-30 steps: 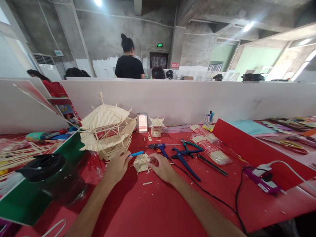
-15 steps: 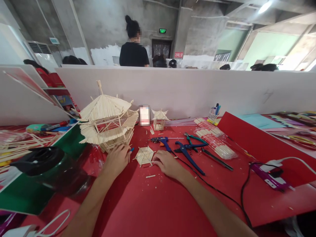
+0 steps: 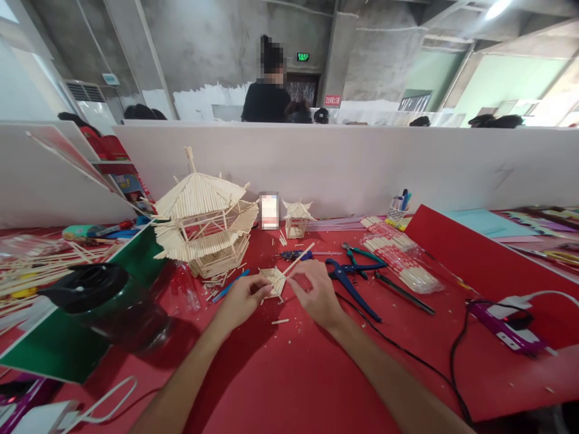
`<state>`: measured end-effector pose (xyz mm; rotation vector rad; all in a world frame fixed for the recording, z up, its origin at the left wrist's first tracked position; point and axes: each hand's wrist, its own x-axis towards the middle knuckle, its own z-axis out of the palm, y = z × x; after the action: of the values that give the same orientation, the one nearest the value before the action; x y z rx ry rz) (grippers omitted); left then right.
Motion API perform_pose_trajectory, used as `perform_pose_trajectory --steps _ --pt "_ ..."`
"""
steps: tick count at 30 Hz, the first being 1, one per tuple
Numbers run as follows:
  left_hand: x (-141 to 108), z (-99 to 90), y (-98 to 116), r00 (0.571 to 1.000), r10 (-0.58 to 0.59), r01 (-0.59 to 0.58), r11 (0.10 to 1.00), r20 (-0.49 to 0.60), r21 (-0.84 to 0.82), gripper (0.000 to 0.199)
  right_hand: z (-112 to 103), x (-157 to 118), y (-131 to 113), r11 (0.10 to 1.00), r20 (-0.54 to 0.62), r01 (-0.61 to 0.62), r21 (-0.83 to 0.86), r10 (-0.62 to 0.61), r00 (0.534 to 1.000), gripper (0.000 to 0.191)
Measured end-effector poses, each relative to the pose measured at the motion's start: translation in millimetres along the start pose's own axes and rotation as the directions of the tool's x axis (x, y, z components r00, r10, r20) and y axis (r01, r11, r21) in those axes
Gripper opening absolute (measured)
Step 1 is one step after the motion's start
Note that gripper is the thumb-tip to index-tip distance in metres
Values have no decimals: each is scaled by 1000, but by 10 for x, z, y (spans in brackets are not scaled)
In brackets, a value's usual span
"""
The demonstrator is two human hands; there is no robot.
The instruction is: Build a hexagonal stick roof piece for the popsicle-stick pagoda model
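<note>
A small web-like frame of thin wooden sticks [image 3: 274, 281] is held just over the red table. My left hand [image 3: 244, 296] pinches its left edge between thumb and fingers. My right hand [image 3: 312, 290] is closed on a longer wooden stick [image 3: 300, 258], which slants up to the right from the frame's right side. A large stick pavilion [image 3: 203, 226] stands behind my left hand, and a small stick pavilion [image 3: 297, 218] stands farther back. The blue glue gun [image 3: 302, 255] lies behind my right hand, partly covered.
Blue-handled pliers [image 3: 353, 289], green-handled pliers [image 3: 362, 262] and bagged sticks [image 3: 400, 259] lie at the right. A dark jug [image 3: 113, 307] stands at the left. A black cable [image 3: 402, 346] crosses the right side; a blue pen [image 3: 230, 286] lies near my left hand.
My left hand has moved right and taken hold of the frame's edge. My right hand now has a stick. The blue pen has come into fuller view, and the camera view has shifted slightly.
</note>
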<state>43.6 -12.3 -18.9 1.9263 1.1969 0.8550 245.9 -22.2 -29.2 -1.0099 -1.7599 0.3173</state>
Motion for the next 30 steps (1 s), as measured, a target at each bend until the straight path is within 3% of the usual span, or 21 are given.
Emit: perform_pose_trajectory --steps 3,6,13,20,30 --pt "23 33 74 998 -30 19 980 -53 -198 28 50 20 -10 884 86 -306 354 295 952 24" --pt "25 133 123 999 -34 23 964 -35 -263 29 117 22 47 746 233 -437 502 370 899 31" --pt "37 295 40 998 -61 63 955 18 -290 29 137 20 228 753 340 -473 457 344 875 34" --pt "34 320 77 996 -83 82 952 9 -295 28 144 34 272 669 382 -517 535 354 853 39" --pt "47 370 39 989 -62 24 963 -136 -268 26 133 45 165 660 265 -498 562 427 865 31"
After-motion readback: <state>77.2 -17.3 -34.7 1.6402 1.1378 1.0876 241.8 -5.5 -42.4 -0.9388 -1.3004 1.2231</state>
